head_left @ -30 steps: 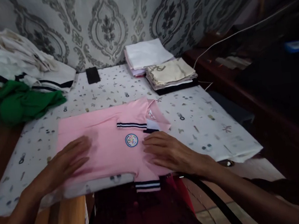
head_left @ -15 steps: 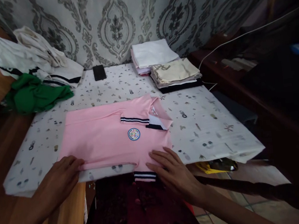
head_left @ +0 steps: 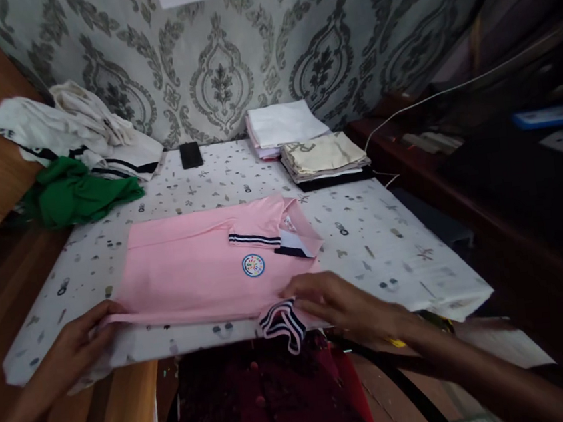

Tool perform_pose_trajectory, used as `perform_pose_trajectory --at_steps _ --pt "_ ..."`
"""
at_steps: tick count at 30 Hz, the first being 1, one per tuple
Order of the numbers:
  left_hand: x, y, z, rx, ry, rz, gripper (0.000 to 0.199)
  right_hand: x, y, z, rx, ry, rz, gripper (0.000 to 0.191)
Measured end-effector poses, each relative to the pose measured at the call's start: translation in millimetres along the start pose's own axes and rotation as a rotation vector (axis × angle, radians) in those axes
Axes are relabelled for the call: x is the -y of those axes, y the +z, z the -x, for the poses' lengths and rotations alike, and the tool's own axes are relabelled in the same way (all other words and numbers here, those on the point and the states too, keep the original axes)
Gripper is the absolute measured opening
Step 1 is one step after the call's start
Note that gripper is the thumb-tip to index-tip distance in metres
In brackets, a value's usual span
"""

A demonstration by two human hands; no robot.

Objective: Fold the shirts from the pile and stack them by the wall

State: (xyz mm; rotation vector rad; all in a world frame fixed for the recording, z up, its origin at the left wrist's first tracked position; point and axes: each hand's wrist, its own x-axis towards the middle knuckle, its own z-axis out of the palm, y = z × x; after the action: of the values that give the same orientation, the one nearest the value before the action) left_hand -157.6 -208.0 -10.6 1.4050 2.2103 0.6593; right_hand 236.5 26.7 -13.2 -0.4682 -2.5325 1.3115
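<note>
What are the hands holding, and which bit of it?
A pink cloth polo shirt: the left hand pinches the near corner of its bottom hem, and the right hand grips it by the near sleeve, beside the bunched, striped cuff.

The left hand is low on the left, its thumb and fingers pinched. The right hand pinches too, fingers bent and pointing left. Both arms reach in from the near side.

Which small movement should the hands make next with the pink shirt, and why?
Probably fold the near side of the pink shirt inward: the left hand pinches its hem corner, the right hand holds it by the bunched near sleeve, and the far sleeve lies folded in.
</note>
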Motion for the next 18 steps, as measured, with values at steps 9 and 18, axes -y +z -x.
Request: perform_pose_trajectory --at_steps 9,18 --pt "-5.0 0.6 -34.4 -0.09 -0.154 0.089 0.038 -22.9 -51.6 -76.8 -0.433 0.417 -0.428 0.026" --pt "-49.4 1.1 -60.8 -0.219 -0.037 -0.486 0.049 -24.3 -19.6 -19.7 -0.516 0.21 0.169 0.045"
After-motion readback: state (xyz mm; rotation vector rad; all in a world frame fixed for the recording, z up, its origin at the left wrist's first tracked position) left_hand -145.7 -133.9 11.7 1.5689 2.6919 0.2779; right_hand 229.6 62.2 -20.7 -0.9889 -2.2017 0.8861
